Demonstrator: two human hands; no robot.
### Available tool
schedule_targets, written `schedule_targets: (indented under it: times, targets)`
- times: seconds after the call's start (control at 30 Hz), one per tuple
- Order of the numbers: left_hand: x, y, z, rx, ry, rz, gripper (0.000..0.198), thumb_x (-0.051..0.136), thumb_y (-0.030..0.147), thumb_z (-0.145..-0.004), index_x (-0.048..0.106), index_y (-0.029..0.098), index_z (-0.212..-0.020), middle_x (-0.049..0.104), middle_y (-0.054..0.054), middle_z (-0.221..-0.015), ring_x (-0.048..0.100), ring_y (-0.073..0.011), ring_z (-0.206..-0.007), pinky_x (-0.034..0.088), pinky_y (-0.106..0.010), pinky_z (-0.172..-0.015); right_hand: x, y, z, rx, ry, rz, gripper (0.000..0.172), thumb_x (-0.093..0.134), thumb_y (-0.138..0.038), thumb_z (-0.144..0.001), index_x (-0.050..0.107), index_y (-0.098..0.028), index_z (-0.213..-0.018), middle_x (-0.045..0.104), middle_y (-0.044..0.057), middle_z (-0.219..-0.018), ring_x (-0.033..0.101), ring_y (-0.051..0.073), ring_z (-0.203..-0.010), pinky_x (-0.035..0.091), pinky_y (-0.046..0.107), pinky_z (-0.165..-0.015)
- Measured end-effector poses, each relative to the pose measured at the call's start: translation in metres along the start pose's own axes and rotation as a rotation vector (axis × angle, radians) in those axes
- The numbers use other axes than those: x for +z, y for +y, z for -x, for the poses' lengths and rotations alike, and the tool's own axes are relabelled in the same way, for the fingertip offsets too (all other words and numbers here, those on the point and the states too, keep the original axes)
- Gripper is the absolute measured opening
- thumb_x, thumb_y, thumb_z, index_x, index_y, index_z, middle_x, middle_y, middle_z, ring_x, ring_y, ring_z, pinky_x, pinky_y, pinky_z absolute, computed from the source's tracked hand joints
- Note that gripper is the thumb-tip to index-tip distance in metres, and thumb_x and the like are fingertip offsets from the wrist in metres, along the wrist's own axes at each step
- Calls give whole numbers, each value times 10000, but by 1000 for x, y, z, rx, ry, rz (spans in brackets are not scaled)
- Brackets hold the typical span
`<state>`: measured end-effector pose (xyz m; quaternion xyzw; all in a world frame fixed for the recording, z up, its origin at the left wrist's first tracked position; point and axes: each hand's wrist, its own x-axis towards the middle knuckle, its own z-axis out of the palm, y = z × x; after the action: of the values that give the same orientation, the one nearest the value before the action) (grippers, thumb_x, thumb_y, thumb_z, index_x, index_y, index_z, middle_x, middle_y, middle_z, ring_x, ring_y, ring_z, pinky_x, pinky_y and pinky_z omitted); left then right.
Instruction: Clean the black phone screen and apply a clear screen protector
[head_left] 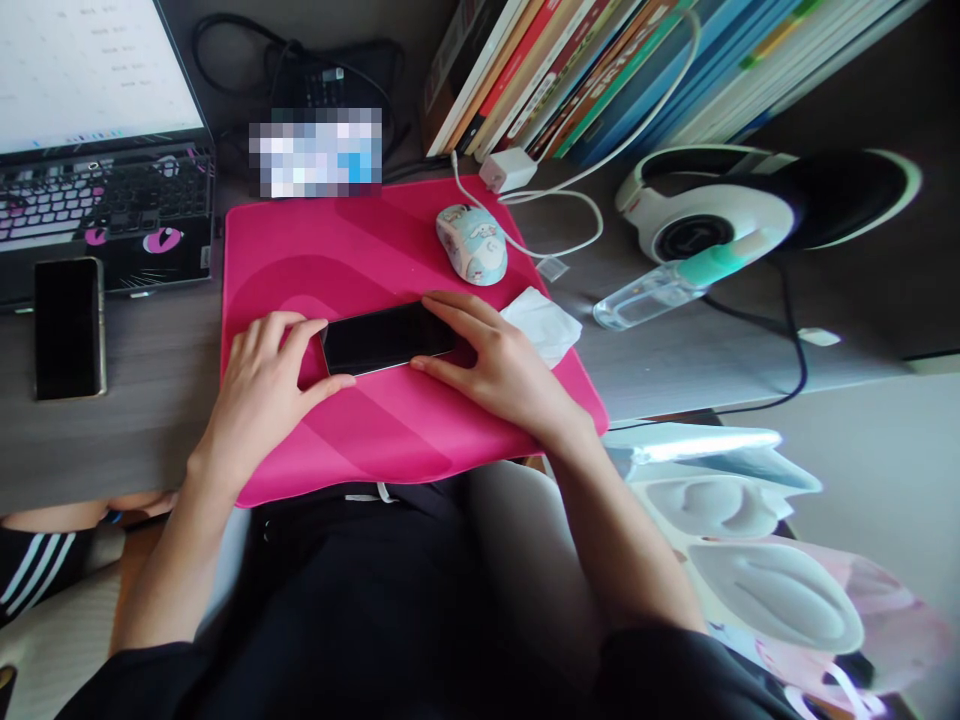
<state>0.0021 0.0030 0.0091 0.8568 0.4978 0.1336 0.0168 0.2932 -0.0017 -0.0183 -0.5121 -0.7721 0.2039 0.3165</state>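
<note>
A black phone (386, 337) lies screen-up on a pink mat (360, 430). My left hand (266, 390) grips its left end, thumb below and fingers above. My right hand (491, 355) holds its right end, fingers spread along the top edge and thumb along the bottom edge. A folded white wipe (544, 322) lies just right of my right hand. A patterned light-blue mouse (471, 243) sits at the mat's top right.
A second dark phone (69, 327) lies at the left by a laptop (97, 190). Books (600, 70), a white charger with cable (510, 170), white headphones (750, 205) and a clear spray bottle (660, 290) fill the right side of the desk.
</note>
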Motion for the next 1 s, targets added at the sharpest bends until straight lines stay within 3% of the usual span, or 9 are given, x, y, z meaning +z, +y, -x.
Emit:
schedule_targets:
  times: [0.47, 0.83, 1.0]
  targets:
    - [1, -2, 0, 2, 1, -14, 603, 673, 561, -1004, 537, 219, -1481, 619, -164, -1370, 586, -384, -1303, 472, -548, -1103, 1, -2, -1, 8, 0, -10, 598, 707, -433, -990, 597, -255, -1551, 610, 134, -1573, 587, 347, -1452, 468, 558, -1249]
    - [0, -4, 2, -2, 9, -9, 603, 688, 545, -1002, 535, 220, -1487, 626, -154, -1370, 593, -371, -1298, 480, -536, -1106, 3, -1, -2, -26, -15, 8, 618, 694, -428, -1007, 587, -156, -1552, 600, 195, -1569, 592, 340, -1448, 470, 531, -1250]
    - [0, -5, 4, 8, 28, -3, 616, 698, 533, -996, 560, 183, -1485, 633, -166, -1346, 609, -365, -1244, 496, -527, -1078, 4, -2, -3, -28, -28, 23, 621, 665, -456, -1018, 554, -232, -1586, 582, 172, -1593, 571, 352, -1470, 466, 580, -1246]
